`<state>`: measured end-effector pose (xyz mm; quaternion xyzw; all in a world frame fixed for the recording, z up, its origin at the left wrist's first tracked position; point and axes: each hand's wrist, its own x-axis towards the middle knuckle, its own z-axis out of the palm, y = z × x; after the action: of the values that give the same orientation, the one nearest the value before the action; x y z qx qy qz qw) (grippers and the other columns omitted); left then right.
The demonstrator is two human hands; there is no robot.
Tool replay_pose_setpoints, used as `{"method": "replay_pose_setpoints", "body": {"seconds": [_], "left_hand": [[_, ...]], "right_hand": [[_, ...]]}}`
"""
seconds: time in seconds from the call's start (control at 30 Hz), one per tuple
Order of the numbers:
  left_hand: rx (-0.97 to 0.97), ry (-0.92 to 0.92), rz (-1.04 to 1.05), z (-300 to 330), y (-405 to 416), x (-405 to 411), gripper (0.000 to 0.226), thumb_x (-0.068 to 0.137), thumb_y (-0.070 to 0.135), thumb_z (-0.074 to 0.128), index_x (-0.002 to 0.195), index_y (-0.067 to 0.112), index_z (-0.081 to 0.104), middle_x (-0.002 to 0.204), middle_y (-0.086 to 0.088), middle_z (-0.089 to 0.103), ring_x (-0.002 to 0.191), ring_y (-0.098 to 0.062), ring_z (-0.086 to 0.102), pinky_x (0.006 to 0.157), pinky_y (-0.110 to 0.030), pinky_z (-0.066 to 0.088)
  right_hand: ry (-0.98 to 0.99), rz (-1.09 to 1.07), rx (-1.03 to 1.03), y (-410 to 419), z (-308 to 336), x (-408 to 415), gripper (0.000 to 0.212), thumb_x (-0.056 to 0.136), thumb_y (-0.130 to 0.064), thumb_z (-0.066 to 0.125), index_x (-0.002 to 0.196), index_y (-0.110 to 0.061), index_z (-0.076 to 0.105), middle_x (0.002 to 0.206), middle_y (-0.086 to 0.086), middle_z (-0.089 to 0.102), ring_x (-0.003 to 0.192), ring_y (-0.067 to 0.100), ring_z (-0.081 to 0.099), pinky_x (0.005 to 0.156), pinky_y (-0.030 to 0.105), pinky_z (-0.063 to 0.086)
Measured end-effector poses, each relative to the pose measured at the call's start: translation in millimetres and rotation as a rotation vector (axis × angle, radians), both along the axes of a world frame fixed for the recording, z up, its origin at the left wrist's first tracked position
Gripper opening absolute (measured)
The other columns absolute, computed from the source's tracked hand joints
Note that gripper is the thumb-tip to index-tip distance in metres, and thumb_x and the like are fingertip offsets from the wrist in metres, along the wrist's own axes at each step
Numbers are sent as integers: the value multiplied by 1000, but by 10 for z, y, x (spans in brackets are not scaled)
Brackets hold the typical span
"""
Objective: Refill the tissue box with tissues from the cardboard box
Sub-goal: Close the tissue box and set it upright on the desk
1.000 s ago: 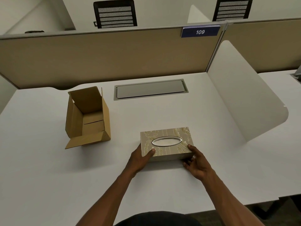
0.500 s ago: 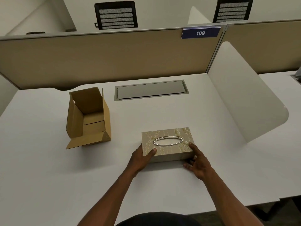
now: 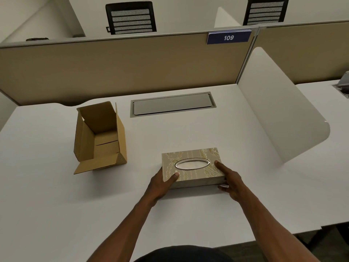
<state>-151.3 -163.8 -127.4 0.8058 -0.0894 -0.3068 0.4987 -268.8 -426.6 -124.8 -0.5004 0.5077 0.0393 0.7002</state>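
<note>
A beige patterned tissue box (image 3: 190, 157) with a silver oval slot lies flat on the white desk (image 3: 47, 195), close to me. Something pale shows through the slot. My left hand (image 3: 160, 183) grips its near left corner, thumb on the lid. My right hand (image 3: 229, 180) holds the near right corner, with the thumb lying on top and the fingers at the base. An open brown cardboard box (image 3: 98, 137) stands to the left, flaps up; no tissues are visible in it.
A grey metal cable hatch (image 3: 172, 104) is set into the desk behind the tissue box. A beige partition (image 3: 122, 67) with a "109" sign closes the back, and a white curved divider (image 3: 279, 110) stands at the right. Two black chairs are beyond.
Both hands stay on the tissue box. My right thumb has slid a little further onto the lid. The box has barely shifted.
</note>
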Motion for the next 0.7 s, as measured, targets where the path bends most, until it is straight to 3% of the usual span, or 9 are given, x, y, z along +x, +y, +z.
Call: {"method": "replay_pose_setpoints", "body": {"seconds": [0.2, 0.3, 0.37, 0.47, 0.57, 0.7], "left_hand": [[5, 23, -11, 0, 5, 10, 52, 77, 74, 65, 123, 58, 49, 108, 40, 59, 105, 10, 58, 87, -20, 47], [12, 23, -10, -11, 10, 11, 53, 74, 77, 65, 122, 60, 49, 109, 40, 59, 106, 9, 59, 88, -21, 47], [15, 17, -15, -15, 10, 13, 54, 73, 79, 65, 121, 62, 49, 108, 41, 60, 107, 10, 58, 87, -19, 47], [15, 11, -23, -8, 13, 14, 49, 72, 80, 65, 116, 67, 49, 106, 45, 60, 104, 17, 57, 85, -15, 46], [16, 15, -17, -21, 26, 8, 52, 70, 82, 65, 117, 66, 50, 108, 42, 61, 106, 14, 58, 87, -17, 47], [14, 17, -20, -35, 29, 8, 57, 70, 83, 64, 122, 63, 49, 109, 40, 60, 106, 13, 57, 88, -19, 47]], "right_hand": [[99, 77, -69, -43, 5, 61, 99, 40, -77, 89, 116, -16, 70, 120, 12, 70, 106, 32, 65, 72, 38, 55], [154, 135, -57, -105, 39, 93, 104, 35, -83, 85, 111, -13, 70, 111, 12, 73, 101, 31, 66, 76, 40, 56], [189, 176, -56, -161, 60, 113, 105, 34, -84, 85, 107, -11, 71, 95, 10, 72, 85, 26, 64, 72, 37, 53], [208, 219, -58, -200, 85, 147, 96, 35, -82, 87, 100, -14, 72, 78, 7, 52, 65, 22, 44, 58, 31, 40], [192, 219, -8, -213, 79, 176, 88, 36, -77, 90, 99, -18, 73, 80, 5, 55, 57, 17, 37, 50, 28, 31], [182, 229, 44, -251, 79, 196, 93, 42, -75, 90, 113, -17, 74, 101, 9, 66, 73, 21, 50, 57, 30, 38]]}}
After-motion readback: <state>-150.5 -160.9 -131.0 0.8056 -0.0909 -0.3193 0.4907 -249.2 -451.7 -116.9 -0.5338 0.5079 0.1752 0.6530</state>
